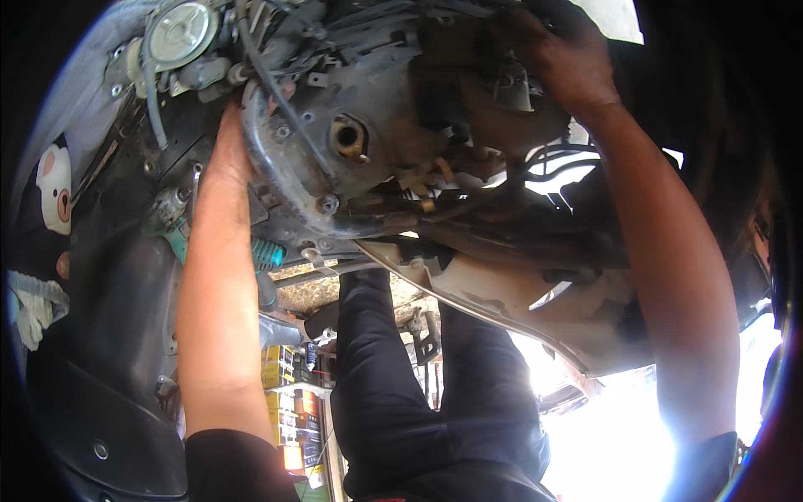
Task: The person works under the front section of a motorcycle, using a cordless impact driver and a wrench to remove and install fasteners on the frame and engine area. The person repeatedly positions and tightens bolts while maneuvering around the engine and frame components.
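Before me is the stripped body of a scooter or motorcycle, with a bent dark metal frame tube [280,188], hoses and wiring showing. My left hand [237,151] reaches in behind that tube, and its fingers are mostly hidden. Up at the top right, my right hand [570,65] reaches among dark parts, where shadow covers its fingertips. What either hand holds, if anything, does not show. Between them, a dark plate carries a round rusty opening [348,136]. A black hose [284,105] crosses the tube near my left hand.
A teal-and-grey power tool [173,224] lies beside my left forearm, with a teal ribbed grip [268,254] on its other side. A round silver disc [181,35] sits at top left. White gloves [35,318] lie at far left. Yellow boxes [278,368] stand below.
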Available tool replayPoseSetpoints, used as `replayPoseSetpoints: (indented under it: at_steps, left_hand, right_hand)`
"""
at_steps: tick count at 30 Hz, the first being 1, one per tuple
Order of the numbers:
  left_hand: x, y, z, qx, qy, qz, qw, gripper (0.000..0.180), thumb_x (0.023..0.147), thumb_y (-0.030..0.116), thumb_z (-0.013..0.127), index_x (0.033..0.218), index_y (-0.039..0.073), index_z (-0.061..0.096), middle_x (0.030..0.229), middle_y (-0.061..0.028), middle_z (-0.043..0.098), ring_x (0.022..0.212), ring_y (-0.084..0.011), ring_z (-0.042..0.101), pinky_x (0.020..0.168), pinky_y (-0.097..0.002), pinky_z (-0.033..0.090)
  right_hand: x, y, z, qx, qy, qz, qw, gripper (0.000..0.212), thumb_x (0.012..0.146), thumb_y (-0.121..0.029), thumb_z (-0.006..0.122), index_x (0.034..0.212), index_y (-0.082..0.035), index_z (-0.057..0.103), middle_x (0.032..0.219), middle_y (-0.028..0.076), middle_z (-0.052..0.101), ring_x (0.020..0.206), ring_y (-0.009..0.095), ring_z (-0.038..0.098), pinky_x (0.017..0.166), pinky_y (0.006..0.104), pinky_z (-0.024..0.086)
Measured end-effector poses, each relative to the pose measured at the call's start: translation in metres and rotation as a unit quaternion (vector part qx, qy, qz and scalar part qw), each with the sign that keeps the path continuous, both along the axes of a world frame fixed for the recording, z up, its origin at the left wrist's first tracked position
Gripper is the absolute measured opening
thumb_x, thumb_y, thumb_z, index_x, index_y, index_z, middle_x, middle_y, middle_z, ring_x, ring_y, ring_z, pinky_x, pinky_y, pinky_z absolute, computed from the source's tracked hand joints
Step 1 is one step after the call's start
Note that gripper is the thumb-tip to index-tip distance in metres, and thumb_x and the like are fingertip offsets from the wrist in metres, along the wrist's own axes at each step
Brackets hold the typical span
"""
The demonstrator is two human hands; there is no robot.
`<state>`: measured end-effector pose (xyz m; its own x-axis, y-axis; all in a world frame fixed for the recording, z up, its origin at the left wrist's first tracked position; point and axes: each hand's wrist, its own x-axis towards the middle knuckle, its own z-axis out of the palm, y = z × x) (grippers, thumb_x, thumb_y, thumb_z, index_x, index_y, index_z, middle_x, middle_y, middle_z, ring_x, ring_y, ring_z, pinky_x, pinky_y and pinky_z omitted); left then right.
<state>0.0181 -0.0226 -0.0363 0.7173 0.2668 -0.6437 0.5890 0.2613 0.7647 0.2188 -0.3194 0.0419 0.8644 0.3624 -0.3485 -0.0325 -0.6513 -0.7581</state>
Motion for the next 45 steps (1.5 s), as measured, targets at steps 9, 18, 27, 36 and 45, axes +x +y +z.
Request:
replayPoseSetpoints:
  at_steps: [9,18,27,36,45]
  left_hand:
    - [-0.009,0.004,-0.02,-0.034,0.012,0.048,0.998,0.048,0.081,0.031,0.078,0.118,0.005,0.066,0.107,-0.0064,0.066,0.093,-0.0181,0.062,0.077,-0.0359,0.054]
    - [-0.004,0.002,-0.033,0.089,0.031,-0.113,0.989,0.035,0.093,0.028,0.052,0.109,0.001,0.069,0.111,-0.022,0.067,0.104,-0.0332,0.065,0.094,-0.0399,0.049]
    - [0.01,-0.001,-0.024,0.303,-0.068,-0.308,0.899,0.034,0.091,0.033,0.048,0.105,0.013,0.072,0.11,-0.0169,0.069,0.103,-0.0341,0.065,0.092,-0.0422,0.051]
    - [0.016,-0.003,-0.024,0.163,-0.005,-0.172,0.971,0.043,0.086,0.037,0.052,0.101,0.001,0.071,0.109,-0.0245,0.067,0.103,-0.0372,0.064,0.089,-0.0428,0.049]
    - [0.01,0.001,-0.014,0.184,-0.028,-0.18,0.966,0.042,0.086,0.036,0.052,0.102,0.002,0.071,0.107,-0.0255,0.067,0.103,-0.0383,0.064,0.091,-0.0435,0.049]
  right_hand:
    - [0.022,-0.038,-0.031,-0.334,-0.347,0.424,0.767,0.039,0.092,-0.009,0.06,0.131,-0.011,0.061,0.132,0.005,0.061,0.125,0.02,0.055,0.106,0.0304,0.042]
    - [0.011,-0.017,-0.006,-0.035,0.111,-0.031,0.993,0.038,0.094,-0.003,0.057,0.132,0.002,0.057,0.135,0.012,0.058,0.123,0.023,0.056,0.103,0.0316,0.046]
    - [0.045,-0.058,-0.036,-0.146,-0.096,0.239,0.955,0.04,0.095,-0.004,0.054,0.134,-0.008,0.058,0.14,0.016,0.053,0.13,0.03,0.051,0.109,0.036,0.041]
    - [0.04,-0.042,-0.029,-0.095,-0.025,0.167,0.981,0.038,0.095,-0.005,0.056,0.133,-0.008,0.059,0.132,0.013,0.059,0.124,0.028,0.056,0.1,0.0346,0.049]
    - [0.03,-0.03,-0.025,-0.031,-0.001,0.125,0.992,0.047,0.098,-0.02,0.061,0.136,0.005,0.05,0.136,0.012,0.055,0.125,0.018,0.053,0.105,0.0306,0.042]
